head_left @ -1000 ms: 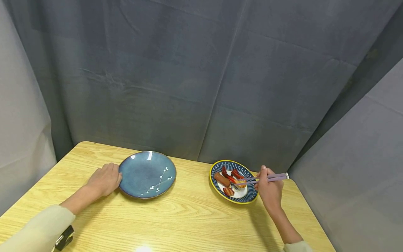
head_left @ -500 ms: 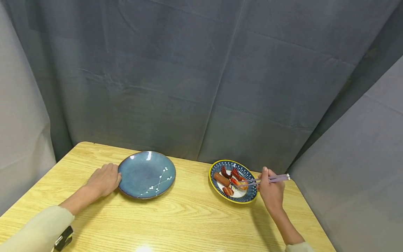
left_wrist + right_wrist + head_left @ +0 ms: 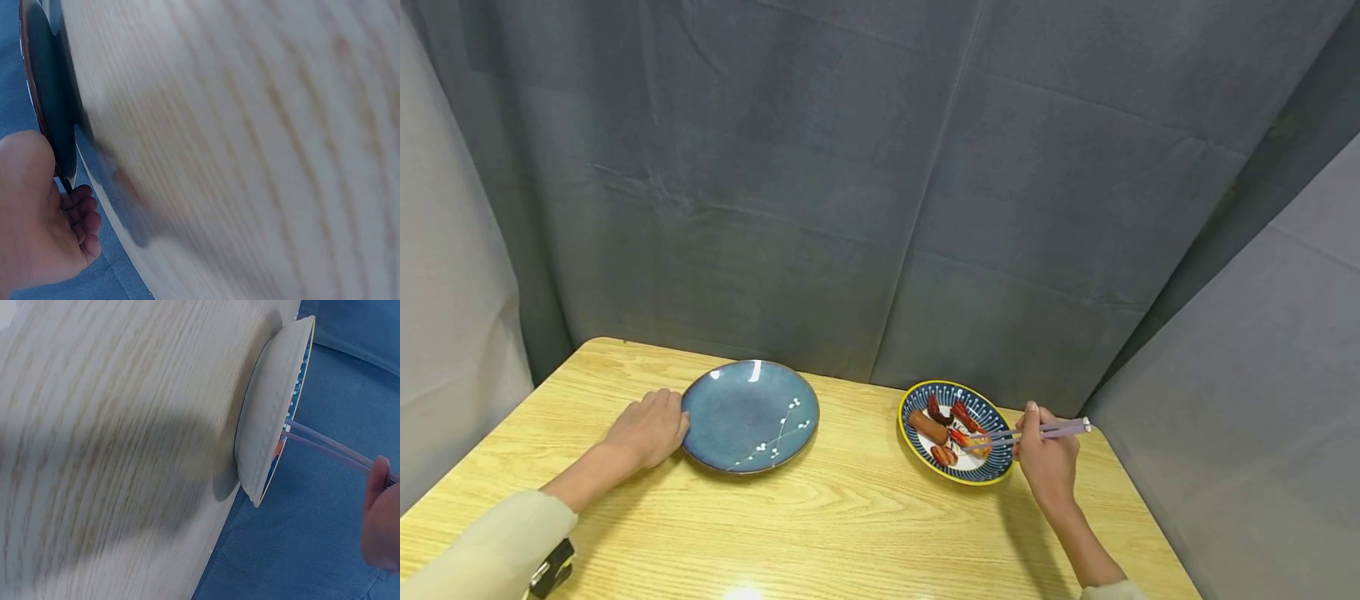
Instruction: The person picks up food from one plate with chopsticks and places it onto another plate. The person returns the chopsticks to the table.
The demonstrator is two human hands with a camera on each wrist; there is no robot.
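Note:
On the left, my left hand holds the rim of a blue plate with a white blossom pattern. The left wrist view shows the thumb at the rim of this plate and the fingers curled below it. My right hand grips a pair of lilac chopsticks. Their tips reach into a yellow-rimmed, blue-and-white dish, over an orange, shrimp-like piece. Whether they touch it, I cannot tell. Around it lie a brown sausage, a striped piece and dark red pieces.
Both dishes stand near the back edge of a light wooden table. Behind it hangs a dark grey curtain, with paler cloth at the right side. A black strap sits near the left sleeve.
The right hand has shifted slightly right, and the chopstick tips have drawn back from the red piece toward the orange one. The left hand and blue plate have stayed put.

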